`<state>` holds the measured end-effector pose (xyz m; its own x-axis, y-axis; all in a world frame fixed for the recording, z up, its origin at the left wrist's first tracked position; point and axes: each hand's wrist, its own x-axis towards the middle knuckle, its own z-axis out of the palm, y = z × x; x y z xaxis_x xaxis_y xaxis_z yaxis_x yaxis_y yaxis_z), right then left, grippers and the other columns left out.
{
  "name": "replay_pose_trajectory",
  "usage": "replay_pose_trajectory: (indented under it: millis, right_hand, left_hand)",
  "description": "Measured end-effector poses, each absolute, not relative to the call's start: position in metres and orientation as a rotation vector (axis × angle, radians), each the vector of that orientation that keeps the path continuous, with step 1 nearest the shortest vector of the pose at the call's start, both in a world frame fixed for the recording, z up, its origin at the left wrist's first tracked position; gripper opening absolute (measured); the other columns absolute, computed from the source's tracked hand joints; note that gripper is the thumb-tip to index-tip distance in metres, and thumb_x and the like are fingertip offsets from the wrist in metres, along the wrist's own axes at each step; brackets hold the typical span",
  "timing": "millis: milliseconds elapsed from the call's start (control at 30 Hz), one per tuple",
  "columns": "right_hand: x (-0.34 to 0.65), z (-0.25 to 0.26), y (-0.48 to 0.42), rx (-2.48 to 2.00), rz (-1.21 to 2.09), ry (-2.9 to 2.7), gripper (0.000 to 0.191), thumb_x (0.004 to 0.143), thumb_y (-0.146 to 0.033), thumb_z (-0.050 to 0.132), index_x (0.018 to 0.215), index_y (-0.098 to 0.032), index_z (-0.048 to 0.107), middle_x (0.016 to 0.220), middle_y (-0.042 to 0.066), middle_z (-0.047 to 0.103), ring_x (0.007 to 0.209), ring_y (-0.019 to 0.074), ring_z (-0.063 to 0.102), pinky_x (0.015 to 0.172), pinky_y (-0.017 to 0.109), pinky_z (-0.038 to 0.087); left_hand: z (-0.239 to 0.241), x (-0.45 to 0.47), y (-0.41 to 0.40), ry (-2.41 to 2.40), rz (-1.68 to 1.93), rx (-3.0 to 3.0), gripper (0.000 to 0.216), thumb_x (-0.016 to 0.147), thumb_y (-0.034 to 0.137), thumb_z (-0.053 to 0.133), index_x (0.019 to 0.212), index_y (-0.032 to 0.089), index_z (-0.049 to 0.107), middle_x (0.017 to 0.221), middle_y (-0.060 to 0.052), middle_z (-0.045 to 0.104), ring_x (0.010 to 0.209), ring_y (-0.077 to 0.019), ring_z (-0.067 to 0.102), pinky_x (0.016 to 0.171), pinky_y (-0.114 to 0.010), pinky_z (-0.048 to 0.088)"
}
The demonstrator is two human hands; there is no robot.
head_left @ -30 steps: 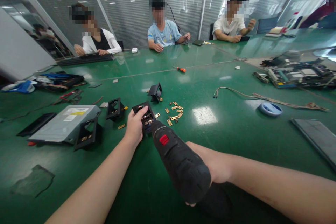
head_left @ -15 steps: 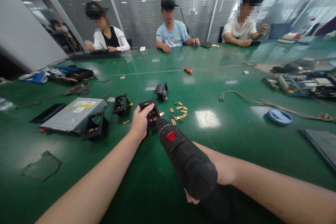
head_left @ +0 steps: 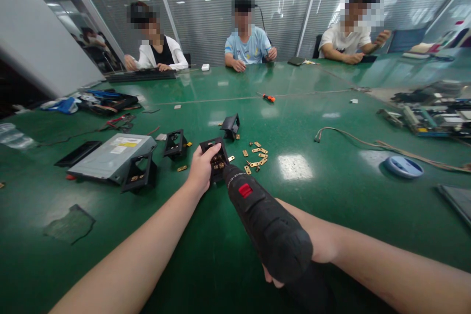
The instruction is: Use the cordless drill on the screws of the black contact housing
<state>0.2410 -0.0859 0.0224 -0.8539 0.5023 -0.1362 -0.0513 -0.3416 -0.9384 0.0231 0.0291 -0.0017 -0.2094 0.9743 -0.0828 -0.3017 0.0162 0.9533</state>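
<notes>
My left hand is closed round a small black plastic bracket with brass contacts inside, holding it down on the green table. My right hand grips a black electric screwdriver with a red switch. Its tip points into the bracket. Several loose brass plates lie just right of the bracket.
Three more black brackets and a grey drive lie to the left. A cable, a blue round lid and circuit boards are on the right. Three people sit across the table.
The view has shifted a little, so everything sits slightly further right. Both hands keep the same hold on the bracket and the screwdriver.
</notes>
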Motion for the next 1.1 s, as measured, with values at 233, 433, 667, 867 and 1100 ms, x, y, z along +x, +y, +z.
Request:
replay_pose_trajectory:
  millis: [233, 433, 667, 867, 1100]
  right_hand:
    - [0.241, 0.02, -0.088, -0.541, 2.24, -1.488, 0.053, 0.058, -0.043, 0.104, 0.086, -0.014, 0.07, 0.078, 0.003, 0.075, 0.077, 0.0184, 0.072, 0.082, 0.033, 0.058]
    - [0.243, 0.014, -0.086, -0.542, 2.238, -1.551, 0.058, 0.049, -0.038, 0.107, 0.088, -0.013, 0.073, 0.077, 0.001, 0.074, 0.076, 0.0186, 0.071, 0.077, 0.031, 0.057]
    - [0.25, 0.004, -0.082, -0.516, 2.288, -1.562, 0.052, 0.054, -0.036, 0.105, 0.087, -0.014, 0.071, 0.077, 0.0, 0.073, 0.072, 0.0174, 0.072, 0.069, 0.028, 0.057]
    - [0.267, 0.009, -0.079, -0.582, 2.263, -1.51, 0.091, 0.05, -0.01, 0.103, 0.132, -0.02, 0.065, 0.102, 0.004, 0.077, 0.083, 0.0194, 0.076, 0.073, 0.029, 0.061]
    - [0.266, 0.005, -0.101, -0.923, 1.744, -1.541, 0.083, 0.068, -0.01, 0.087, 0.145, -0.026, 0.063, 0.127, 0.011, 0.074, 0.106, 0.0303, 0.075, 0.086, 0.041, 0.065]
  left_hand:
    - [-0.002, 0.023, 0.029, 1.154, 1.462, 0.837, 0.045, 0.063, 0.041, 0.093, 0.094, 0.018, 0.07, 0.079, -0.004, 0.073, 0.067, -0.0217, 0.07, 0.064, -0.035, 0.059]
    - [-0.003, 0.023, 0.03, 1.137, 1.456, 0.837, 0.044, 0.064, 0.041, 0.092, 0.095, 0.018, 0.07, 0.08, -0.004, 0.073, 0.067, -0.0214, 0.069, 0.064, -0.034, 0.058]
    - [-0.004, 0.023, 0.03, 1.142, 1.45, 0.834, 0.044, 0.063, 0.042, 0.092, 0.094, 0.019, 0.07, 0.081, -0.004, 0.073, 0.07, -0.023, 0.071, 0.067, -0.036, 0.058]
    - [-0.007, 0.022, 0.031, 1.137, 1.462, 0.813, 0.042, 0.066, 0.04, 0.091, 0.096, 0.019, 0.071, 0.08, -0.004, 0.074, 0.069, -0.0218, 0.07, 0.066, -0.035, 0.058]
    - [-0.008, 0.021, 0.032, 1.126, 1.476, 0.751, 0.042, 0.066, 0.041, 0.091, 0.093, 0.019, 0.068, 0.082, -0.004, 0.075, 0.072, -0.0221, 0.073, 0.071, -0.036, 0.06]
